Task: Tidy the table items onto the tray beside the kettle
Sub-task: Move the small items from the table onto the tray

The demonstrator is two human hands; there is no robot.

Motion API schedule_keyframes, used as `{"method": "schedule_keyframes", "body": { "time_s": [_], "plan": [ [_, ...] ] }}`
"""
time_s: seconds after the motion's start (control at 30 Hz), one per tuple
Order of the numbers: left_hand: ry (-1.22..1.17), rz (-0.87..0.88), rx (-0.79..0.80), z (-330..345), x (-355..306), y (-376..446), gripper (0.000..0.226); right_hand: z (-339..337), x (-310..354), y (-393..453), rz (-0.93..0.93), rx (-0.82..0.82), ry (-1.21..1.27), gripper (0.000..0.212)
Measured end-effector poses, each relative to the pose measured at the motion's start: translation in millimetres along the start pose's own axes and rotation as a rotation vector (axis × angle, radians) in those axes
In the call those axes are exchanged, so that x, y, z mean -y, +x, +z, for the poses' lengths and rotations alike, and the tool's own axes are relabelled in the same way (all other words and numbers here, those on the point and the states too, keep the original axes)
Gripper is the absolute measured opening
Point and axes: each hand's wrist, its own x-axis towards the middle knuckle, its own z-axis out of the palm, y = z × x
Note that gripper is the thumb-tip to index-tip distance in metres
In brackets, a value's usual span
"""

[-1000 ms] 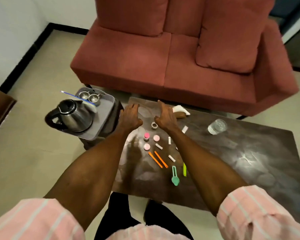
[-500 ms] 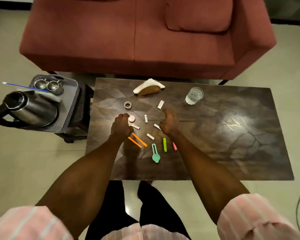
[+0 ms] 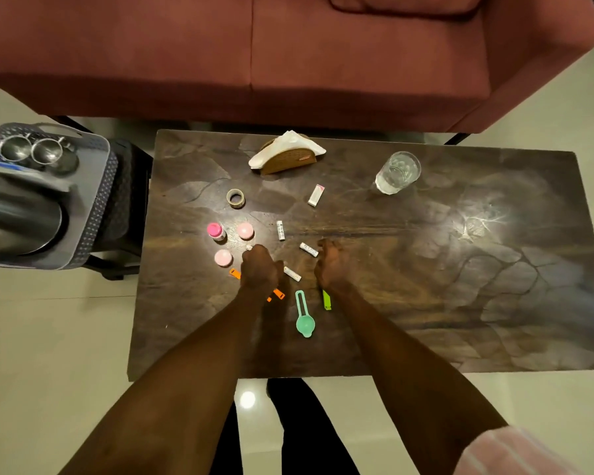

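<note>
Small items lie scattered on the dark table (image 3: 443,286): a tape roll (image 3: 235,198), a pink-capped bottle (image 3: 215,231), two pink lids (image 3: 245,230), a white box (image 3: 316,195), white tubes (image 3: 281,230), orange sticks (image 3: 234,273), a green scoop (image 3: 304,317) and a lime stick (image 3: 327,299). My left hand (image 3: 259,269) is curled over the orange sticks, its fingers closed on a small white tube whose tip (image 3: 249,247) peeks out. My right hand (image 3: 330,265) hangs fingers-down beside another white tube (image 3: 308,249), holding nothing. The grey tray (image 3: 93,200) with the kettle (image 3: 18,221) stands to the left.
Two steel cups (image 3: 31,150) sit at the tray's far end. A napkin holder (image 3: 288,156) and a glass of water (image 3: 396,173) stand at the table's far side. A red sofa (image 3: 288,56) runs behind the table. My legs are at the near edge.
The view has tilted down and closer to the table. Both hands drew back from the far edge to the cluster of small items, the left now closed over a white tube.
</note>
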Motion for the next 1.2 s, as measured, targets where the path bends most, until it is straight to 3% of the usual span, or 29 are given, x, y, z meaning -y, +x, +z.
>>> {"method": "schedule_keyframes", "body": {
  "time_s": [0.27, 0.7, 0.8, 0.97, 1.2],
  "plan": [
    [-0.211, -0.195, 0.017, 46.9, 1.6, 7.1, 0.055, 20.7, -7.2, 19.7, -0.087, 0.011, -0.006, 0.040],
    [-0.397, -0.309, -0.084, 80.4, 7.8, 20.6, 0.025, 31.6, -23.8, 35.4, -0.135, 0.032, -0.014, 0.027],
    [-0.447, -0.262, -0.081, 80.6, 7.4, 16.6, 0.023, 26.3, -24.4, 31.6, -0.128, 0.020, 0.030, 0.030],
    [-0.410, -0.040, -0.138, 57.7, -3.2, 3.9, 0.017, 9.1, -9.9, 17.5, -0.191, -0.038, 0.027, 0.055],
    [-0.408, 0.179, -0.229, -17.8, -19.7, 1.9, 0.021, -11.8, 48.8, 6.8, -0.233, -0.109, 0.189, 0.043]
  ]
}}
